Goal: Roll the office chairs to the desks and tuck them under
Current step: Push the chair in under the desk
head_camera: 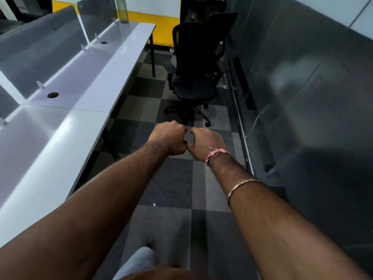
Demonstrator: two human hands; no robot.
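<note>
Both arms were stretched forward over the aisle. Left hand (169, 138) was curled into a fist with nothing in it. Right hand (205, 143) had its fingers bent loosely and also held nothing. The two hands met at the knuckles and thumbs, well short of any chair.

The nearest office chair (193, 77) stood ahead in the aisle, black, seat toward the camera, its wheeled base on the checkered carpet (171, 184). It was not under a desk; it sat between the far desk end and the glass wall. A second chair (222, 23) stood just behind it, partly hidden, so I couldn't tell its exact position.

The desks (84, 81) ran along the left as one long white row, with frosted divider panels (40, 49) along the back edge and round cable holes (52, 95) in the top. A dark bottle (122, 10) stood at the far end of the row. A black desk leg (152, 57) stood close to the left of the nearest chair.

The glass wall (302, 98) closed the aisle on the right, leaving it narrow. A yellow panel (161, 27) was at the far end. A red thread band (214, 155) and a metal bangle (241, 187) were on the right arm.
</note>
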